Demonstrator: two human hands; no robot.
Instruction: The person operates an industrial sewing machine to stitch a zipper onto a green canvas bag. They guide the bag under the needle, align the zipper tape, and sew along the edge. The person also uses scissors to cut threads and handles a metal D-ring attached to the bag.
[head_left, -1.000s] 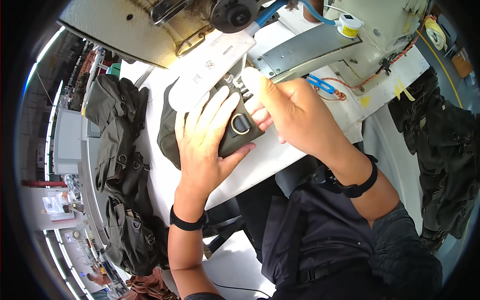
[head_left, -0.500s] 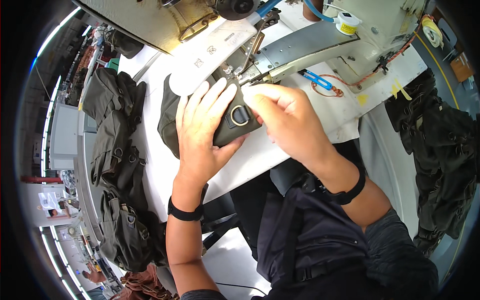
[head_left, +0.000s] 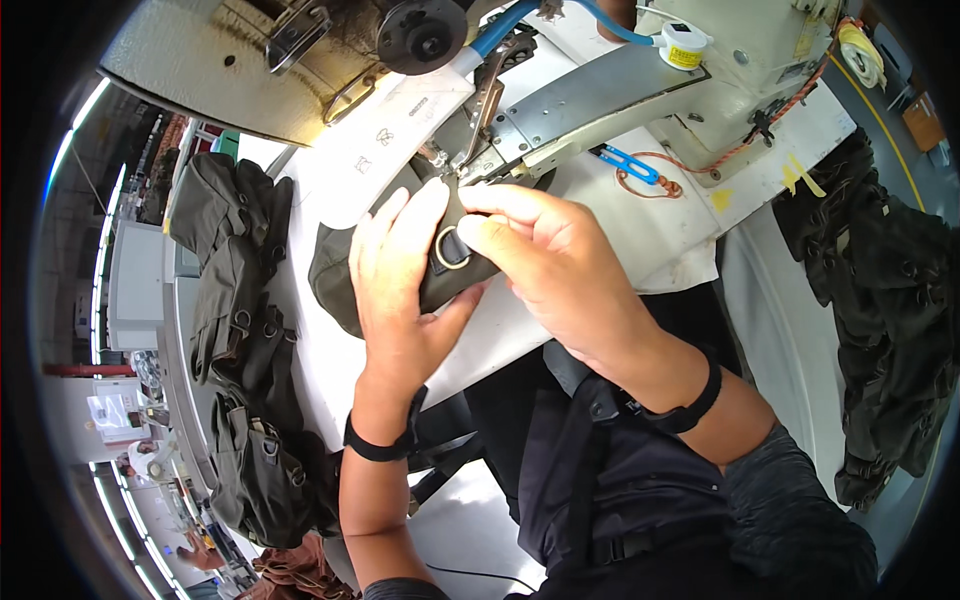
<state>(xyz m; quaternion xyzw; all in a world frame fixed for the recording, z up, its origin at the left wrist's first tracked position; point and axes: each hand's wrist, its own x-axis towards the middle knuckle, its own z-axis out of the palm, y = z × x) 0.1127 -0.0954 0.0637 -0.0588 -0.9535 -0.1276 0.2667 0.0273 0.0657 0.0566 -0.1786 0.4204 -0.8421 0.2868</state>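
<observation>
An olive fabric bag piece with a metal ring on a dark tab lies at the sewing machine's presser foot, partly hidden by a white guard plate. My left hand holds the piece, fingers lying over its top and thumb at its near edge. My right hand grips the piece just right of the ring, thumb over the tab and fingers curled beside it, below the presser foot.
The machine body fills the top. A blue thread snipper lies on the white table. Olive bags are piled left and hang right. Co-workers appear small at the far left.
My right hand has moved down and left, its thumb now over the ring's tab. The fabric has shifted slightly, with more of it showing right of the presser foot. My left hand stays on it.
</observation>
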